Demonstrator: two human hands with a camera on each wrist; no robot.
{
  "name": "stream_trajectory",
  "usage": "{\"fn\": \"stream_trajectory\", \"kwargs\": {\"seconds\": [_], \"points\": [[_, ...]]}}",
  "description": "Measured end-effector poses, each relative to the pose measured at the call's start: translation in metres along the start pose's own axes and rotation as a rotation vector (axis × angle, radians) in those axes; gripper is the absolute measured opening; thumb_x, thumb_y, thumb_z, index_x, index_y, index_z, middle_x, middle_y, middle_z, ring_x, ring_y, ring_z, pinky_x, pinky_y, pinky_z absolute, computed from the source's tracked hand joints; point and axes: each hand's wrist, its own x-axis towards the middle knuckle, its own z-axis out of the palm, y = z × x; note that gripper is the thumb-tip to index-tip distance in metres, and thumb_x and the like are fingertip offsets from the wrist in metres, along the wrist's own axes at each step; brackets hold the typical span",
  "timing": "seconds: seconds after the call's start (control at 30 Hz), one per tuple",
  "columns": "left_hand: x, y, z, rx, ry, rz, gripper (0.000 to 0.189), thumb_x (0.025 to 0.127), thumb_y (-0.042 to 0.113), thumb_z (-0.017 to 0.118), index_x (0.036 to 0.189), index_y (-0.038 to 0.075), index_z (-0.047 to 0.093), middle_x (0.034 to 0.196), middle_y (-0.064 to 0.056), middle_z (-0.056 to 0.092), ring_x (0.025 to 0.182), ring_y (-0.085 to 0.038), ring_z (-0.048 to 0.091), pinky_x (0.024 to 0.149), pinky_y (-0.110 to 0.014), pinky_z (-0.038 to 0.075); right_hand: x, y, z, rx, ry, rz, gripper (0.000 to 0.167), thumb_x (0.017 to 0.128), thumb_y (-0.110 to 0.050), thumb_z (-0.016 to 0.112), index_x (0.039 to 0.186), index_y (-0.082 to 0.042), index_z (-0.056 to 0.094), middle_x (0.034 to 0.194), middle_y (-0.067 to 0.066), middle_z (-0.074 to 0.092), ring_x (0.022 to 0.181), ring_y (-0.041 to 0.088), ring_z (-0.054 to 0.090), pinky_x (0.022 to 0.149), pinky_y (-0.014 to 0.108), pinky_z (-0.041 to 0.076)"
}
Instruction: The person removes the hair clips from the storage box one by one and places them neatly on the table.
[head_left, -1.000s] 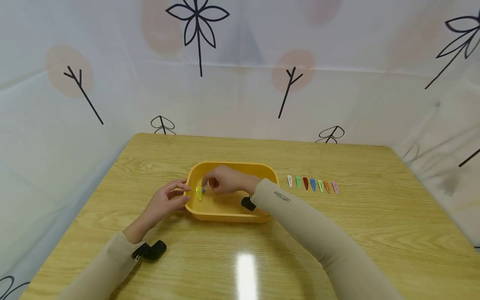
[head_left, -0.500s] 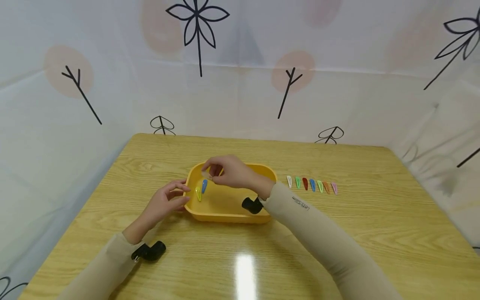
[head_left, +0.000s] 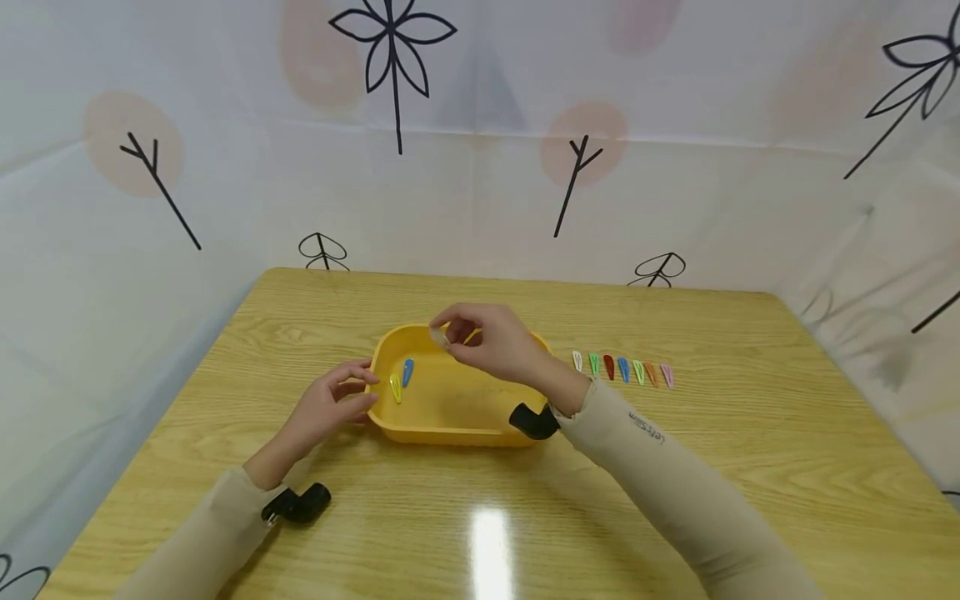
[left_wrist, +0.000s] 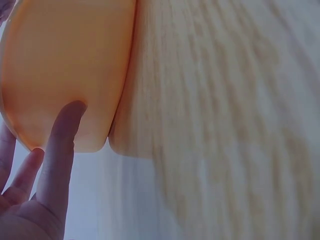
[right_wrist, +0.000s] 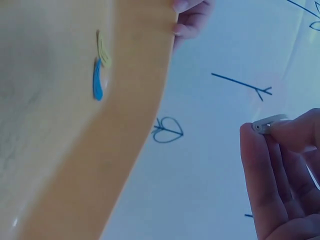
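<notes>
A whitish snap hair clip [right_wrist: 270,122] is pinched between the thumb and index finger of my right hand [head_left: 495,342], raised over the back part of a yellow plastic tray [head_left: 450,436]. Inside the tray, toward its left end, lie a blue hair clip [head_left: 408,372] and a yellow hair clip [head_left: 396,389], close together. My left hand [head_left: 330,400] touches the tray's left end with relaxed fingers. In the left wrist view, one straight digit [left_wrist: 60,145] rests against the tray's outer wall.
Right of the tray, several hair clips lie in a row on the wooden table [head_left: 225,375], among them a white clip [head_left: 577,361], a dark red clip [head_left: 609,367] and a pink clip [head_left: 667,376]. A patterned cloth [head_left: 480,200] hangs behind the table.
My right hand has lifted from the tray's left end with the whitish hair clip and moved right, uncovering the blue clip. My left hand has stayed at the tray's end.
</notes>
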Motion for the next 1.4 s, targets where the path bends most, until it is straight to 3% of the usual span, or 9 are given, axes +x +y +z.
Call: {"fn": "stream_trajectory", "kwargs": {"seconds": [0.27,1.03,1.2,1.4], "points": [[0.0,0.003,0.001,-0.002,0.001,-0.01,0.034,0.088,0.011,0.066,0.112,-0.01,0.053,0.145,-0.018,0.03,0.119,-0.043,0.043,0.07,-0.037,0.056,-0.018,0.006,-0.015,0.013,0.119,0.047,0.024,0.085,-0.002,0.066,0.109,-0.005,0.065,0.086,0.002,0.063,0.077,0.013,0.06,0.069,0.026,0.054],[-0.003,0.003,0.003,0.031,0.015,-0.016,0.031,0.088,0.011,0.065,0.11,-0.007,0.054,0.144,-0.018,0.031,0.118,-0.042,0.044,0.07,-0.037,0.056,-0.084,0.045,-0.058,-0.04,0.317,0.227,0.029,0.084,-0.001,0.067,0.114,-0.004,0.064,0.088,0.009,0.062,0.084,0.02,0.06,0.074,0.033,0.055],[-0.003,0.003,0.004,0.026,0.016,-0.012,0.032,0.088,0.012,0.065,0.11,-0.008,0.054,0.144,-0.018,0.031,0.118,-0.042,0.044,0.07,-0.037,0.056,-0.096,0.057,-0.065,-0.062,0.338,0.236,0.028,0.085,-0.001,0.066,0.113,-0.004,0.064,0.086,0.008,0.061,0.082,0.018,0.059,0.071,0.025,0.054],[-0.004,0.004,0.004,0.035,0.021,-0.012,0.032,0.088,0.012,0.065,0.11,-0.008,0.054,0.144,-0.018,0.032,0.118,-0.043,0.044,0.069,-0.036,0.056,-0.113,0.067,-0.073,-0.035,0.361,0.289,0.027,0.086,-0.004,0.065,0.114,-0.002,0.062,0.085,0.01,0.06,0.073,0.016,0.057,0.056,0.022,0.05]]}}
